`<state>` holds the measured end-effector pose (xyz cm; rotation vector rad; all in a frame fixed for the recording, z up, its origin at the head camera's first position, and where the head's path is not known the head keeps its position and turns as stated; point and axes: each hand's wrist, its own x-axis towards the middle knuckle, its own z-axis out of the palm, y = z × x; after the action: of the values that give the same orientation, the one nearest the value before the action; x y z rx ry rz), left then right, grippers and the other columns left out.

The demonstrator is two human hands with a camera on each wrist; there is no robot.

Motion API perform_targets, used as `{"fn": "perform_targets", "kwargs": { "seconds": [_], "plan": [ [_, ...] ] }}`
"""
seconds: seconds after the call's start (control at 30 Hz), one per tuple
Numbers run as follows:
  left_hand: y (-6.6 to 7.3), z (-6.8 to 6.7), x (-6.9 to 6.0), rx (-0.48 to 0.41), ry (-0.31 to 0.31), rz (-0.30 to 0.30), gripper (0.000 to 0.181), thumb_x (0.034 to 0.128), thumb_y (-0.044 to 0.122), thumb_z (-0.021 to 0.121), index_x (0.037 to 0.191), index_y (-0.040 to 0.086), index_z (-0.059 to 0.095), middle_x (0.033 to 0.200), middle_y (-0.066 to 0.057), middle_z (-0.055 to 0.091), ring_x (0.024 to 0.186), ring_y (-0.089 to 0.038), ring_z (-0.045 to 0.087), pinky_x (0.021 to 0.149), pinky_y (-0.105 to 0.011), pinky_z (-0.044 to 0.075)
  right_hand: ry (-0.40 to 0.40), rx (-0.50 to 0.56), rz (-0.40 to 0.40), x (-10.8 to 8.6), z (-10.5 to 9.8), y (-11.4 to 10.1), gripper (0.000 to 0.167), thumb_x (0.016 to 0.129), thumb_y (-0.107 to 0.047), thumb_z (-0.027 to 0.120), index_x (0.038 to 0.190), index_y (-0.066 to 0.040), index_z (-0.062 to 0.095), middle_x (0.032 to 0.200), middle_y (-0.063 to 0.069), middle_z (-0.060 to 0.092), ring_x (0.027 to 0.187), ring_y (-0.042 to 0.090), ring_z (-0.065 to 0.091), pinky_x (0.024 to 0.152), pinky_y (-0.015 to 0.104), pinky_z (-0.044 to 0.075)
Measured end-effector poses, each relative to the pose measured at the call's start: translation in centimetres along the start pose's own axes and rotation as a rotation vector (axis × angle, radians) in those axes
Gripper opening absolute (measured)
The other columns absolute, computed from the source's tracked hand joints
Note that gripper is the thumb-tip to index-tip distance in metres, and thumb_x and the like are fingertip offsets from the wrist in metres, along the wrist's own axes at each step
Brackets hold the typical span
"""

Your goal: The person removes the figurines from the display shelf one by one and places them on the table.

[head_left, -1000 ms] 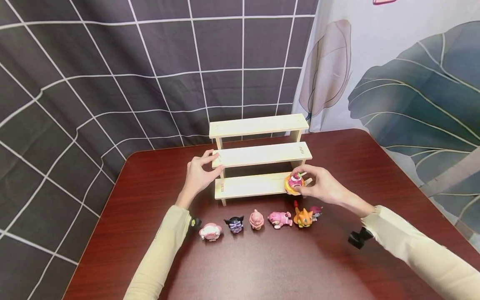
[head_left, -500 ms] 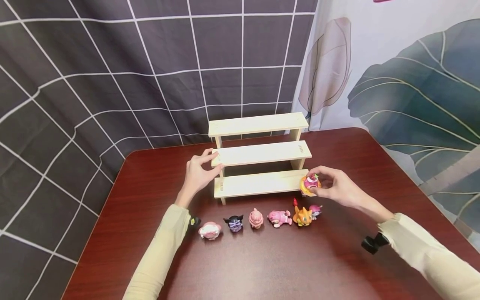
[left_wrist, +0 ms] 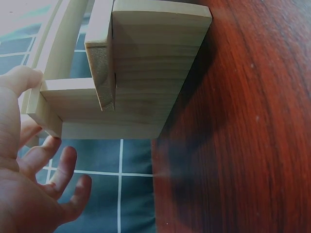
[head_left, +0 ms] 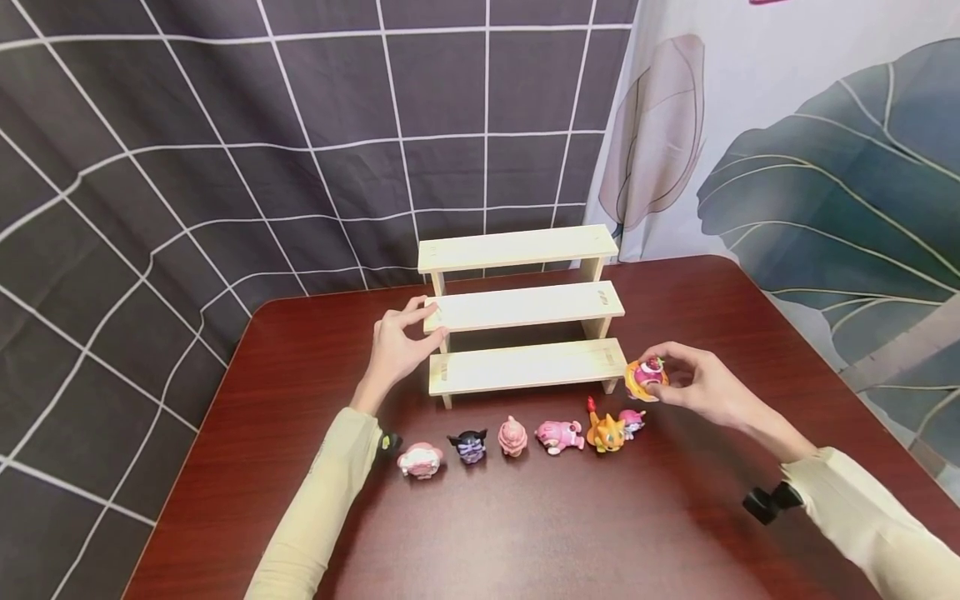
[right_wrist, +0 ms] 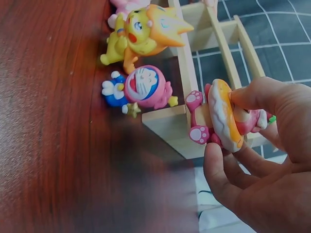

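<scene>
My right hand (head_left: 708, 387) holds a pink toy figurine (head_left: 647, 379) with an orange and white ring round its body, just off the right end of the bottom step. The right wrist view shows thumb and fingers about the ring (right_wrist: 225, 115), with pink paw-print feet facing the camera. A pale three-step wooden display stand (head_left: 525, 367) stands at the table's back. At the left end of its middle step, my left hand (head_left: 396, 346) grips the board between thumb and fingers. In the left wrist view, that board's end (left_wrist: 44, 114) sits in the grip, while the other fingers hang loosely curled.
In front of the stand runs a row of figurines: a pink-and-white one (head_left: 420, 461), a black-and-purple one (head_left: 469, 447), a pink swirl-topped one (head_left: 513, 437), a lying pink one (head_left: 559, 437), an orange one (head_left: 605, 433) and a pink-hooded one (right_wrist: 146, 86). A grid-patterned curtain (head_left: 315, 150) hangs behind.
My right hand has carried the ringed figurine rightward, from over the right end of the bottom step to beside it. My left hand keeps its grip on the middle step.
</scene>
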<state>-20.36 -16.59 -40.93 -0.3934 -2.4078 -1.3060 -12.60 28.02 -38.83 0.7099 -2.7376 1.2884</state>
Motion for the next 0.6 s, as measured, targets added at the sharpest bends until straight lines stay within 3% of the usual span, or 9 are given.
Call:
{"fn": "perform_targets", "kwargs": {
  "seconds": [0.37, 0.6],
  "plan": [
    [-0.1, 0.0, 0.0, 0.005, 0.004, 0.009, 0.044, 0.0791, 0.024, 0.084, 0.119, 0.010, 0.075, 0.133, -0.011, 0.062, 0.097, -0.043, 0.056, 0.074, -0.042, 0.041, 0.010, 0.006, 0.041, -1.5, -0.3, 0.5, 0.041, 0.077, 0.005, 0.081, 0.114, -0.001, 0.064, 0.100, 0.010, 0.066, 0.081, 0.017, 0.062, 0.069, 0.024, 0.055],
    [-0.1, 0.0, 0.0, 0.008, 0.001, 0.009, 0.044, 0.0796, 0.025, 0.084, 0.120, 0.010, 0.075, 0.134, -0.011, 0.062, 0.096, -0.044, 0.056, 0.073, -0.042, 0.041, 0.017, -0.005, 0.027, -2.2, -0.4, 1.2, 0.041, 0.077, 0.005, 0.081, 0.114, -0.002, 0.065, 0.099, 0.009, 0.066, 0.082, 0.016, 0.061, 0.070, 0.022, 0.054]
  ]
}}
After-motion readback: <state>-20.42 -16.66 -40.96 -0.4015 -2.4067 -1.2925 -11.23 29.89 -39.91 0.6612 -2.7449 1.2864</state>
